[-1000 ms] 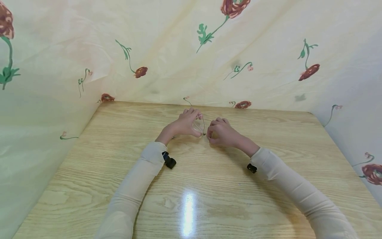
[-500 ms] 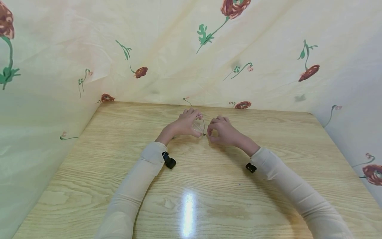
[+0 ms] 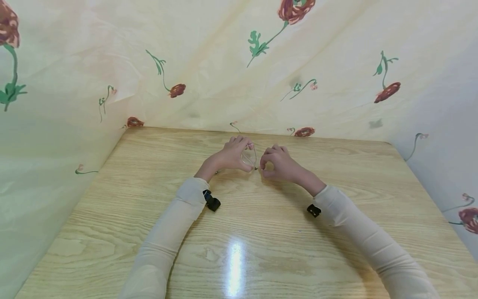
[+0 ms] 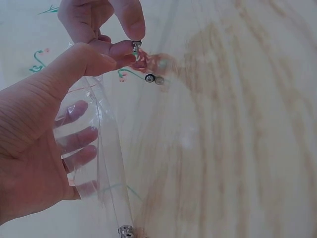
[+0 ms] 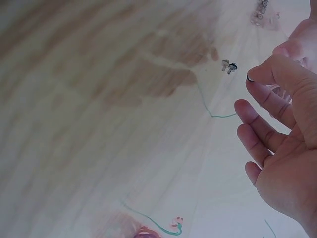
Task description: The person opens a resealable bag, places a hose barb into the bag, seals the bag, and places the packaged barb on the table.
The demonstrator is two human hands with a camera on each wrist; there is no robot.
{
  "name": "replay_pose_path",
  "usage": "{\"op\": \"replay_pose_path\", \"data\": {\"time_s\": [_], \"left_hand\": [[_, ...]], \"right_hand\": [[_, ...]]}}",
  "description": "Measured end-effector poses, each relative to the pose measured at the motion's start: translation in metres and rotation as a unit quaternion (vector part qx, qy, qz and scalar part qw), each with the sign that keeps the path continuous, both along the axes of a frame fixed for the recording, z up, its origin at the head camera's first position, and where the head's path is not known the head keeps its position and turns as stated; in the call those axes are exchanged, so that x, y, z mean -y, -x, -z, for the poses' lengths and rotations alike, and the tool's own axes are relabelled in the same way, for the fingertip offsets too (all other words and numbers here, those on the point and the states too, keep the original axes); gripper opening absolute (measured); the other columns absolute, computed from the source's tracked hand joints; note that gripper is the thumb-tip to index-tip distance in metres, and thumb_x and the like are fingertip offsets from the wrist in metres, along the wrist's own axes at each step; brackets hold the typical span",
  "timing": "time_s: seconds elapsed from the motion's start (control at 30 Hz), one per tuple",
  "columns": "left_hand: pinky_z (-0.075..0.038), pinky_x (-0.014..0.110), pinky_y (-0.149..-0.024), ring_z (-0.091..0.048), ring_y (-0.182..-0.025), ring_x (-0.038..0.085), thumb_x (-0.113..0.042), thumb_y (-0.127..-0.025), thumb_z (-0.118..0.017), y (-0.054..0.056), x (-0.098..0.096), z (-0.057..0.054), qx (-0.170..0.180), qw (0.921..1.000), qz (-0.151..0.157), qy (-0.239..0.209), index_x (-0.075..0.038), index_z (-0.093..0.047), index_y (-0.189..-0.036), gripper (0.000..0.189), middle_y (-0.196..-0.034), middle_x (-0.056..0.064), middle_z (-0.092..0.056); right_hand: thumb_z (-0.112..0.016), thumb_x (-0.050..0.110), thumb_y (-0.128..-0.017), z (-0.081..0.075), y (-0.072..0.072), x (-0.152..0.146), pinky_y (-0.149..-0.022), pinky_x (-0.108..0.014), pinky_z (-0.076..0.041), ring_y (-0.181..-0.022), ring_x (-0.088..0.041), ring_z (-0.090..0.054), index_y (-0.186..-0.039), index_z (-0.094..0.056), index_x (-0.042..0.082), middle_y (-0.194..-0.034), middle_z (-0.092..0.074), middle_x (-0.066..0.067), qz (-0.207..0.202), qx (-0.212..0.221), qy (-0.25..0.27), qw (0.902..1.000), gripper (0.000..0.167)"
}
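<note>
Your L hand (image 3: 233,153) grasps a clear plastic bag (image 4: 111,148): thumb along the near side at the top, other fingers spread behind, seen thru the film. From the head view, thumb & index make a C w/ the plastic edge spanning the gap, prob. to keep the film spread rather than letting it collapse. Can't tell whether those fingers are inside the bag or just behind it.

Your R hand (image 3: 281,165) pinches a small metal screw (image 4: 135,47) btwn thumb & index tips, just beside your L thumb. In the L wrist view its head is up, shank down. A fingertip grip likely suits a part that tiny, and it leaves most of the shank exposed; your other R fingers are bent loosely, touching nothing visible. In the R wrist view only a dark bit of the screw peeks out, the rest being hidden by the fingertips.

A second screw (image 5: 233,68) is on the glossy wooden tabletop (image 3: 269,232), near the pinch but not touching; the pale twin beside it is prob. its reflection. It's w/in easy reach of your R hand, which may be why it's there.

A cluster of metal hardware (image 4: 126,231) shows by the bag's lower end. Pieces look bunched together; can't tell if they're in the bag or beyond it.
</note>
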State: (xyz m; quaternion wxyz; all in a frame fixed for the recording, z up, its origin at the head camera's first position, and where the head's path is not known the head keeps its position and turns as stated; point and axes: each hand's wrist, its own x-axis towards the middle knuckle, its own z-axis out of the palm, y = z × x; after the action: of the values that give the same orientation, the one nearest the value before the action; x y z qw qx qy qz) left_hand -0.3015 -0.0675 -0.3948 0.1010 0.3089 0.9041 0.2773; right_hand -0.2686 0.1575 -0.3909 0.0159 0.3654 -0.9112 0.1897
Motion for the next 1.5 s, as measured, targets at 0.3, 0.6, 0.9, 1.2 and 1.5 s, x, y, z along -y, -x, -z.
{"op": "replay_pose_path", "data": {"time_s": [0.3,0.6,0.9,1.2,1.5], "left_hand": [[-0.030,0.047,-0.100,-0.033,-0.116,0.028,-0.031,-0.084,-0.079,-0.001,0.000,-0.001,-0.001,1.0000,-0.002,-0.001,-0.014,-0.043,-0.121,0.054,-0.130,0.009,-0.042],[-0.029,0.045,-0.098,-0.032,-0.116,0.028,-0.029,-0.083,-0.079,-0.002,0.000,-0.003,-0.001,1.0000,-0.001,-0.001,-0.011,-0.044,-0.123,0.056,-0.128,0.009,-0.042],[-0.030,0.047,-0.099,-0.034,-0.116,0.028,-0.028,-0.082,-0.079,-0.001,0.000,-0.001,-0.003,1.0000,0.000,-0.002,-0.012,-0.043,-0.122,0.056,-0.129,0.010,-0.043],[-0.030,0.050,-0.102,-0.034,-0.120,0.029,-0.031,-0.083,-0.080,0.000,0.000,0.001,-0.003,1.0000,0.001,-0.003,-0.014,-0.043,-0.122,0.056,-0.132,0.009,-0.042],[-0.030,0.047,-0.099,-0.034,-0.118,0.029,-0.031,-0.084,-0.078,0.000,0.000,0.000,-0.004,1.0000,0.005,-0.001,-0.012,-0.043,-0.123,0.056,-0.131,0.010,-0.042]], "right_hand": [[-0.073,0.007,-0.080,-0.002,-0.001,-0.001,-0.090,-0.053,-0.030,-0.091,-0.027,-0.046,-0.081,-0.068,0.013,-0.099,-0.069,-0.009,0.004,0.005,0.010,0.9999,0.008],[-0.073,0.007,-0.079,-0.001,0.001,-0.002,-0.091,-0.054,-0.031,-0.091,-0.027,-0.046,-0.081,-0.069,0.013,-0.097,-0.069,-0.009,0.007,0.002,0.014,0.9999,0.007],[-0.073,0.009,-0.081,-0.009,0.004,-0.006,-0.093,-0.057,-0.030,-0.096,-0.029,-0.047,-0.084,-0.071,0.012,-0.101,-0.069,-0.010,0.022,0.005,0.020,0.9995,0.005],[-0.072,0.008,-0.080,-0.018,0.005,-0.003,-0.096,-0.061,-0.032,-0.102,-0.034,-0.051,-0.084,-0.070,0.011,-0.100,-0.069,-0.012,0.029,-0.005,0.052,0.9982,0.005],[-0.072,0.007,-0.080,-0.023,0.010,0.003,-0.088,-0.054,-0.032,-0.092,-0.030,-0.050,-0.085,-0.071,0.010,-0.099,-0.071,-0.012,0.027,-0.043,0.082,0.9953,0.006]]}}
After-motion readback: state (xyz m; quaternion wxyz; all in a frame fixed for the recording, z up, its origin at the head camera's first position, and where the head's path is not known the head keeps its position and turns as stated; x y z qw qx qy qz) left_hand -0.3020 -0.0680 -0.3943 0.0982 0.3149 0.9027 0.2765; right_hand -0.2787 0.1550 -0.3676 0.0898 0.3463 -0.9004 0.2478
